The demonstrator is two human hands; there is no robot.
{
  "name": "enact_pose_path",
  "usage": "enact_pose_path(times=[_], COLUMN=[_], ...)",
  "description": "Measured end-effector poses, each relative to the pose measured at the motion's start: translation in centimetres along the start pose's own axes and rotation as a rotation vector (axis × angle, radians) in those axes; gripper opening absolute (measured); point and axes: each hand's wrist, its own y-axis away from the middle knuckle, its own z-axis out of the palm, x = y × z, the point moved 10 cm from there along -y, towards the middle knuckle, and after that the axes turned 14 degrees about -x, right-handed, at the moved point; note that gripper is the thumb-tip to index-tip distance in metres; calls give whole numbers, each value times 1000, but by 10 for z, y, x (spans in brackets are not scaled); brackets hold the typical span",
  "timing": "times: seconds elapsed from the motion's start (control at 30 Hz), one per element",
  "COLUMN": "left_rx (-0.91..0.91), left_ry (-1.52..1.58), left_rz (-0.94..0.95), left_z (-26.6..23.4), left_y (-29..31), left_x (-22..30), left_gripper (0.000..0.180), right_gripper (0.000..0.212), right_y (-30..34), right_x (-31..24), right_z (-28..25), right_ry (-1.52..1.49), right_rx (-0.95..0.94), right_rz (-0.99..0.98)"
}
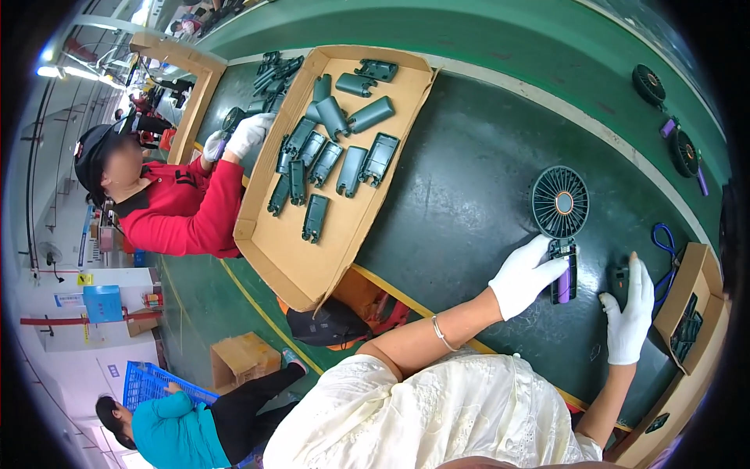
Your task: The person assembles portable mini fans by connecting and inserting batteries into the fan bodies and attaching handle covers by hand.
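A dark green handheld fan (561,202) with a round slatted head lies on the green table, its handle opened so that a purple battery (564,285) shows inside. My left hand (523,275), in a white glove, is closed on the upper handle, thumb and fingers at its left side. To the right, my white-gloved right hand (631,313) has its thumb and fingers around a small dark green handle cover (619,278). That cover is partly hidden by the fingers and blends with the tabletop.
A large cardboard tray (344,270) of green handle shells stands left. At right are a smaller cardboard box (707,270) with dark parts and a blue cord (664,238). More fans (684,152) lie far right. A co-worker in red (183,199) works beyond the tray.
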Motion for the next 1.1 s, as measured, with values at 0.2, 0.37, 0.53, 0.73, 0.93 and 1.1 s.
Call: enact_pose_path(times=[0.2, 0.37, 0.53, 0.73, 0.93, 1.1], left_rx=[28, 17, 95, 137, -55, -234], left_ry=[34, 21, -458, -192, -181, 154], left_rz=[11, -52, 73, 11, -11, -37], left_z=[-4, 4, -4, -8, 10, 17], left_y=[2, 3, 3, 7, 4, 7], left_x=[8, 7, 22, 10, 15, -8], left_gripper=[32, 31, 24, 20, 30, 38], right_gripper=[80, 57, 50, 51, 50, 51], right_y=[35, 45, 35, 5, -6, -1], right_x=[44, 61, 30, -49, -70, -81], right_z=[0, 1, -15, -15, 7, 1], right_ry=[-107, 34, 129, -345, -378, -241], right_rx=[160, 65, 156, 164, 135, 168], right_rz=[213, 205, 183, -128, -90, -67])
